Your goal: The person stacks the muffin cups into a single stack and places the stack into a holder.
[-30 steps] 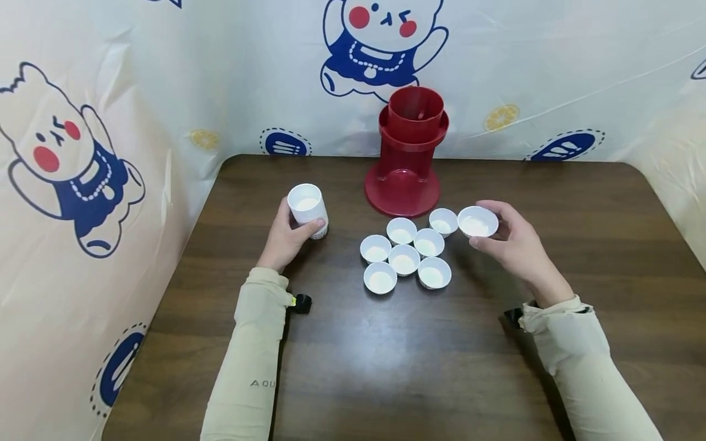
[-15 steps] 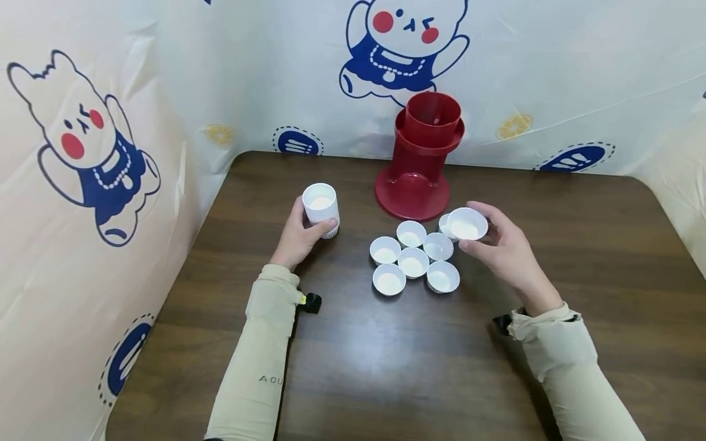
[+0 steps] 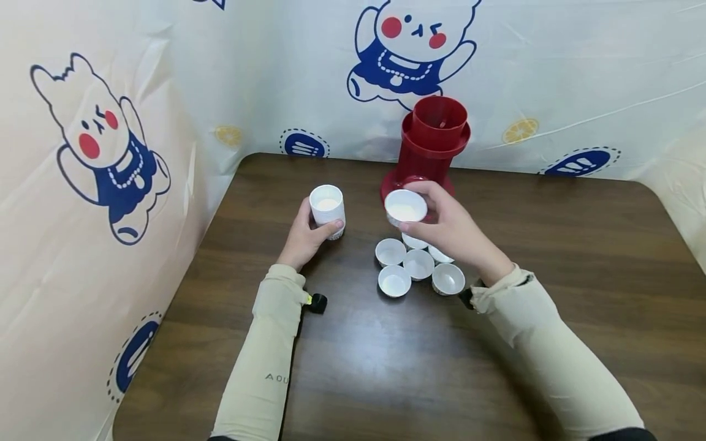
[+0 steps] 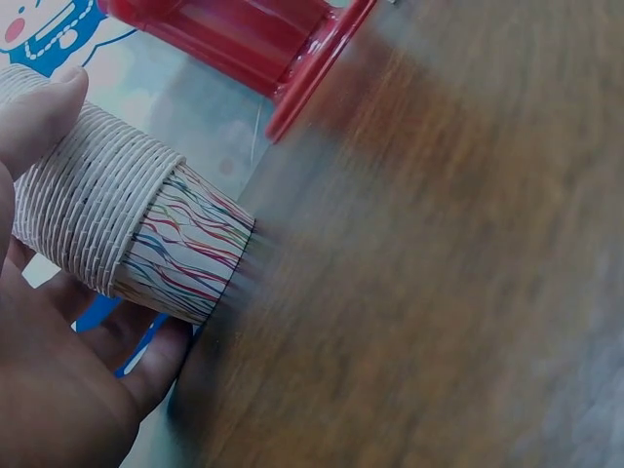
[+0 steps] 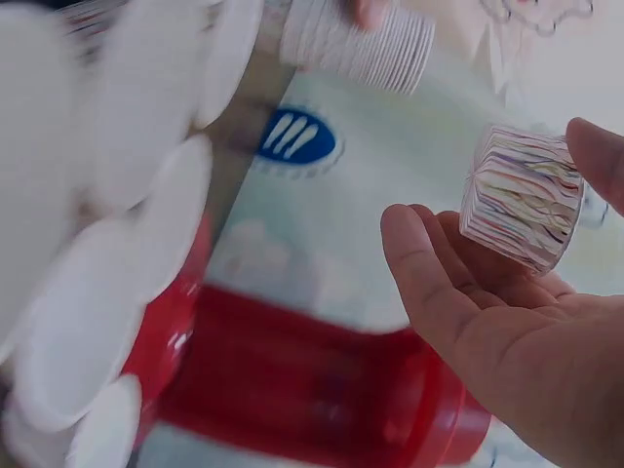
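My left hand (image 3: 305, 240) grips a nested stack of white paper cups (image 3: 328, 211) at the left of the table, mouths up. In the left wrist view the lowest cup shows coloured wavy lines below many layered rims (image 4: 93, 190), with the thumb across the stack. My right hand (image 3: 449, 225) pinches a short paper cup (image 3: 405, 207) by its side, held above a cluster of loose paper cups (image 3: 418, 264). The right wrist view shows this cup's wavy-lined wall (image 5: 526, 195) between thumb and fingers. My right hand hides part of the cluster.
Behind the cluster stands a red cylindrical holder (image 3: 430, 147) on a round base, which the right hand partly covers. A patterned curtain (image 3: 265, 73) hangs behind and to the left of the dark wooden table (image 3: 358, 367).
My right hand has moved left from the cluster's right end with its cup, nearer the stack. The left hand keeps hold of the stack. The head view has shifted slightly.
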`<state>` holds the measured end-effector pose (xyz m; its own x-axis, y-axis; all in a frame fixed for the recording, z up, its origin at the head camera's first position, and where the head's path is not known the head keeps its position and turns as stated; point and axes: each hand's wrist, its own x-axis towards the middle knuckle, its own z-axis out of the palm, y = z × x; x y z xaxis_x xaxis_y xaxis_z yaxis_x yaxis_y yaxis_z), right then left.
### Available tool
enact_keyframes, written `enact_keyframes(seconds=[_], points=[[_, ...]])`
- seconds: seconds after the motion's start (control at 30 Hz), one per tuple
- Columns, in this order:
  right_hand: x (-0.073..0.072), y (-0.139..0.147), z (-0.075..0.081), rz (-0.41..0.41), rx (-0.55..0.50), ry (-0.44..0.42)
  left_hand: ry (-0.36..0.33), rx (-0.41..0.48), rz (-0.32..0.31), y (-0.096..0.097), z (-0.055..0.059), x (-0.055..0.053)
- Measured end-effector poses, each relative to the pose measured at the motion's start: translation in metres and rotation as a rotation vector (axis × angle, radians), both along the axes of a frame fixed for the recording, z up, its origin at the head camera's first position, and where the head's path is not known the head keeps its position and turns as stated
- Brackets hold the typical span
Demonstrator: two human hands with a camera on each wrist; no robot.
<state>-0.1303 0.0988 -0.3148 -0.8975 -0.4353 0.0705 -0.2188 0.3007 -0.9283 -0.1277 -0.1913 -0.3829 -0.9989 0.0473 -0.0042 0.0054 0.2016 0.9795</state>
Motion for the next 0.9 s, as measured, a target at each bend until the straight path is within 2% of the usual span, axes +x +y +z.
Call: enact_keyframes(seconds=[0.13, 0.3, 0.53, 0.7, 0.9], points=[[-0.013, -0.032, 0.007, 0.062, 0.033, -0.006, 0.002, 0.010, 0.004, -0.002, -0.001, 0.001], [-0.033, -0.062, 0.009, 0.094, 0.067, -0.038, -0.004, 0.026, -0.007, -0.003, -0.004, 0.001], [-0.051, -0.079, 0.010, 0.054, 0.108, -0.059, 0.033, 0.017, -0.005, -0.008, -0.042, -0.015], [-0.054, -0.088, 0.004, 0.066, 0.120, -0.082, 0.027, 0.014, -0.003, -0.009, -0.043, -0.015], [-0.054, -0.099, 0.004, 0.058, 0.045, -0.140, 0.032, 0.017, -0.001, -0.012, -0.039, -0.016]])
